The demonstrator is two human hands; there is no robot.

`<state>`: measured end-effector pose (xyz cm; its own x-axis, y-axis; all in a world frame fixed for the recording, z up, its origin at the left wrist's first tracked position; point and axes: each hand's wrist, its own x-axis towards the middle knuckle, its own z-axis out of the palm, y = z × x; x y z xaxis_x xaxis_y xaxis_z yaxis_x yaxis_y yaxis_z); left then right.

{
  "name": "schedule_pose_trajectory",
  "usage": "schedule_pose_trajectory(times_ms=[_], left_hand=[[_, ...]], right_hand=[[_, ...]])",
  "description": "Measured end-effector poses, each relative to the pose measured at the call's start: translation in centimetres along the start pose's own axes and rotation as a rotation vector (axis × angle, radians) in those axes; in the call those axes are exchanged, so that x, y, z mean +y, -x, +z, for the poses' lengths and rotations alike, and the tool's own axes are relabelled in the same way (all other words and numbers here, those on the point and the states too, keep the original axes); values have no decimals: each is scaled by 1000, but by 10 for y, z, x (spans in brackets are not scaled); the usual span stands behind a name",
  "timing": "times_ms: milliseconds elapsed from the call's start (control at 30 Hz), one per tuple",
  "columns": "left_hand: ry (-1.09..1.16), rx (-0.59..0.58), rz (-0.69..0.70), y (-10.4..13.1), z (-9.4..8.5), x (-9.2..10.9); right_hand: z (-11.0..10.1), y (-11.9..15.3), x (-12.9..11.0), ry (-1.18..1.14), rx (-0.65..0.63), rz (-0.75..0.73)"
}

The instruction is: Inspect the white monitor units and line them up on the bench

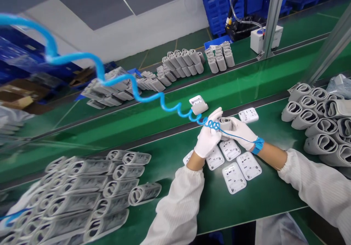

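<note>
My left hand (207, 140) and my right hand (241, 132), both in white gloves, close from either side around a rolled grey cuff (225, 123), which looks like a blood pressure cuff. The gloves hide its lower part, and whether a white unit is joined to it I cannot tell. Just below my hands, several white plastic device housings (234, 178) lie on the green bench. Another white housing (248, 115) rests beyond my right hand. On the green belt ahead sits a white unit with a grey cuff (199, 105). A blue wrist strap (258, 145) circles my right wrist.
A coiled blue cord (148, 98) crosses the view to my right wrist. Rolled grey cuffs are stacked at left (74, 190) and right (323, 128). More cuffs (182, 62) line the far ledge. Metal posts (274, 22) rise beyond the belt (246, 86). A sleeve shows at far left.
</note>
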<state>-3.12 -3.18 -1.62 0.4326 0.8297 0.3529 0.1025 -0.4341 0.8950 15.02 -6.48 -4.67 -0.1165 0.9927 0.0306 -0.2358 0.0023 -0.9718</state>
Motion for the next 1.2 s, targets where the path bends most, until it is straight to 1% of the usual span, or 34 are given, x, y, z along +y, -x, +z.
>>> schedule_pose_trajectory(times_ms=[67, 133, 267, 433, 500, 600, 667, 733, 800, 867, 1000, 1100, 1200], left_hand=[[-52, -35, 23, -2, -2, 0], [-68, -40, 27, -2, -3, 0], [2, -63, 14, 1, -3, -4], [106, -27, -23, 4, 1, -3], [119, 10, -68, 3, 6, -4], [182, 87, -184, 0, 12, -12], [234, 103, -245, -1, 15, -19], [259, 81, -254, -1, 15, -23], [249, 47, -229, -1, 13, -23], [229, 21, -210, -2, 9, -19], [208, -11, -220, -6, 2, -10], [237, -49, -242, -11, 1, -9], [230, -65, -262, -14, 1, -9]], right_hand=[[0, -1, 2, 9, 4, -1], [0, -1, 3, 26, 11, -6], [0, 2, 3, 89, 35, -16], [2, 5, 0, 184, 77, -34], [3, 5, -1, 226, 98, -55], [3, 4, -6, 286, 138, -114], [2, 4, -11, 345, 158, -186], [0, 6, -16, 437, 171, -285], [-1, 8, -19, 530, 177, -362], [-3, 10, -21, 584, 168, -383], [-6, 9, -17, 618, 114, -407], [-8, 6, -15, 618, 66, -428], [-7, 6, -14, 647, -1, -409]])
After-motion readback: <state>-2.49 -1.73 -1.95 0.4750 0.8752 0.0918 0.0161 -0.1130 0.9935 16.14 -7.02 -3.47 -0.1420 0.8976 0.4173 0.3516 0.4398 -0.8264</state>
